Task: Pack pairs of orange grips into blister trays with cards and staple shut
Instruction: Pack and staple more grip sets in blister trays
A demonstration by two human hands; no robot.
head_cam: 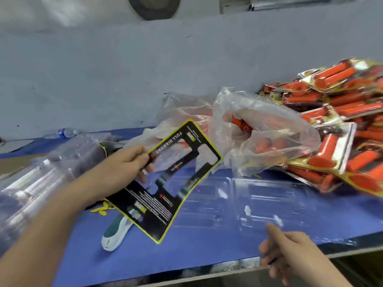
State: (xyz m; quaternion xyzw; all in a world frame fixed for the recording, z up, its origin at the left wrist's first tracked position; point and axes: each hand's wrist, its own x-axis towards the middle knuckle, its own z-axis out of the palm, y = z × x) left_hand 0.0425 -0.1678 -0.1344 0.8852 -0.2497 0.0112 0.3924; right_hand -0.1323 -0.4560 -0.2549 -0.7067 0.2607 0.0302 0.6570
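My left hand (132,162) pinches a black card with a yellow border (165,183) by its upper left edge and holds it tilted above the blue table. An open clear blister tray (269,201) lies flat just right of the card. My right hand (290,251) hovers at the tray's near edge, fingers loosely curled, holding nothing. A crumpled clear plastic bag (259,133) with loose orange grips (242,126) inside sits behind the tray. A green and white stapler (118,230) lies on the table, partly under the card.
A heap of finished orange grip packs (342,121) fills the right side. A stack of empty clear trays (51,168) stands at the left. A water bottle (64,132) lies by the grey wall. The table's front edge (228,268) runs below my right hand.
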